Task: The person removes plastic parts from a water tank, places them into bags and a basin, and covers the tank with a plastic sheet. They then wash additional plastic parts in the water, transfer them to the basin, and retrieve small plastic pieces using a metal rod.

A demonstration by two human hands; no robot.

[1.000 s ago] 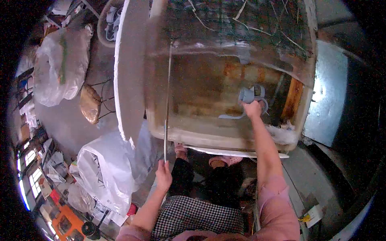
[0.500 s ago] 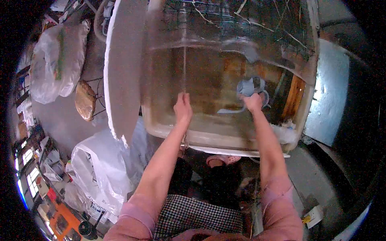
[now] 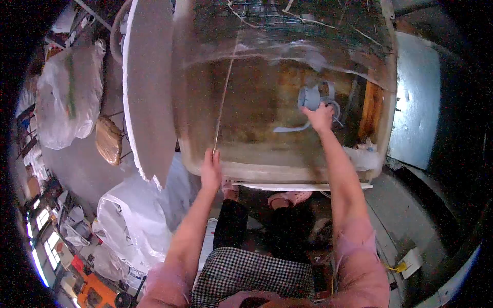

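Note:
My left hand point(image 3: 210, 167) is closed around the near end of a thin rod or cord point(image 3: 224, 97), over the near edge of a large pale tub point(image 3: 246, 172). The rod slants up and away toward a dark mesh with bare twigs point(image 3: 303, 20) at the far side. Deeper in the tub, my right hand point(image 3: 320, 117) grips a grey-blue piece with a cup-like end and curved loops point(image 3: 309, 96). What exactly this piece is cannot be made out. A loose grey strip point(image 3: 291, 128) trails to its left across the brownish tub bottom.
Along the tub's left side stands a white-edged panel point(image 3: 149, 97). Plastic bags point(image 3: 136, 210) lie at the lower left, another bag point(image 3: 72, 97) farther up. A wooden strip point(image 3: 372, 110) lines the tub's right side; a light blue panel point(image 3: 418, 102) lies beyond it.
My left hand has come down and to the left, toward the near rim, and the rod now slants. My right hand keeps its grip, its fingers slightly shifted. The view has shifted a little.

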